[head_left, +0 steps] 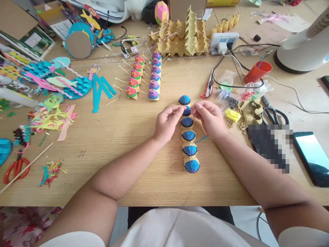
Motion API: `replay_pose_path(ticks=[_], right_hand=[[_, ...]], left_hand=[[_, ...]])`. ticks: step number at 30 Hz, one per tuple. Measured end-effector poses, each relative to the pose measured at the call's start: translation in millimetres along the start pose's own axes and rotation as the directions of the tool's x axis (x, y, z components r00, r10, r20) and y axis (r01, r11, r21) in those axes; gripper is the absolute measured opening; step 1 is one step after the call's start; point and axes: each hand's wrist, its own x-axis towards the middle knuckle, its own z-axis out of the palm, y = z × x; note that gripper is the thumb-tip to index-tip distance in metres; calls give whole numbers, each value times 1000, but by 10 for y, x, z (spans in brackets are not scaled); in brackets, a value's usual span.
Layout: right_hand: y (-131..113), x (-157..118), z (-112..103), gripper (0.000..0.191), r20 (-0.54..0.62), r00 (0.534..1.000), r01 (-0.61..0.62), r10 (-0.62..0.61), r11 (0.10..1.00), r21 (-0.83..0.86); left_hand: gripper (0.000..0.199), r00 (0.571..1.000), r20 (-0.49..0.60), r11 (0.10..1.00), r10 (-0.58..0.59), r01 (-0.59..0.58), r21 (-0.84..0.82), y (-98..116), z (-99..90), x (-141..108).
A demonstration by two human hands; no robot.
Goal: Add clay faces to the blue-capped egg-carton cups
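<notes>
A strip of egg-carton cups [189, 136] covered in blue clay with dark rims runs away from me down the table. Small faces mark several of the nearer cups. My left hand [168, 121] is pinched at the left side of the second-farthest cup [187, 110], fingertips touching or almost touching it. On the cup's other side my right hand [209, 118] is also pinched, thumb against forefinger. Whatever either pinch holds is too small to make out. A thin blue stick [202, 139] lies beside the strip, below my right hand.
Two finished-looking strips of painted cups, red-green [133, 79] and purple-blue [155, 77], stand ahead with pins sticking out. A utility knife [208, 84], red cup [257, 72], black scissors [272, 111] and phone [312, 156] lie right. Paper scraps [52, 115] and red-handled scissors [17, 168] lie left.
</notes>
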Motion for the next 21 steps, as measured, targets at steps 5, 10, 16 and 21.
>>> replay_pose_path(ticks=[5,10,16,21], right_hand=[[1,-10,-27,60,-56,998,19,-24,996,-89],[20,-5,-14,45,-26,1000,11,-12,999,-49],[47,-2,-11,41,-13,1000,0,1,999,36],[34,-14,-27,58,9,1000,18,-17,998,-67]], left_hand=[[38,999,-1,997,-49,49,-53,-36,1,-5],[36,998,32,998,-46,47,-34,-40,-8,-10],[37,998,41,999,-47,48,-22,-37,-10,-13],[44,995,33,995,-90,91,-40,-26,2,-13]])
